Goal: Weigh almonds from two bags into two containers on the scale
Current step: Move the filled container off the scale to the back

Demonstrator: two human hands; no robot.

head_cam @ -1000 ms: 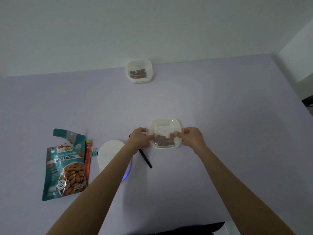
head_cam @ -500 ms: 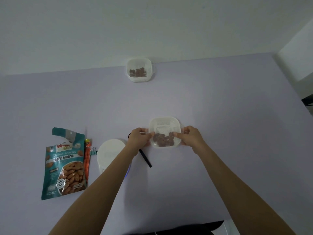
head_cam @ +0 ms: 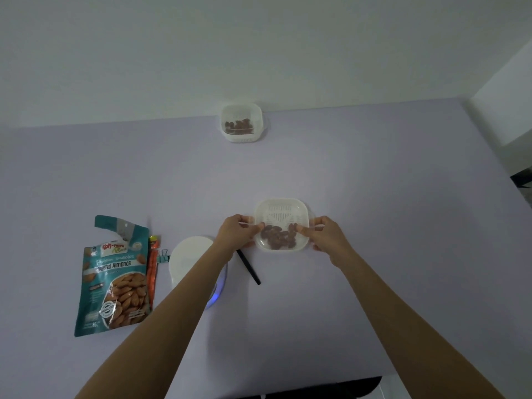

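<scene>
Two white containers hold almonds. The near container [head_cam: 283,210] sits at frame centre, its side rims pinched by the left hand [head_cam: 237,233] and right hand [head_cam: 326,234], both arms outstretched. The far container [head_cam: 241,138] is at upper centre. Two bags lie lower left, the teal bag [head_cam: 115,277] and the orange bag [head_cam: 152,269], just beside one scale [head_cam: 190,257].

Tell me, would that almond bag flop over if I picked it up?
Probably floppy: the almond bag is a thin pouch lying flat on the table. It likely feels light, since it looks fairly flat. Its torn top flap hangs open, so it might spill if tipped.
</scene>
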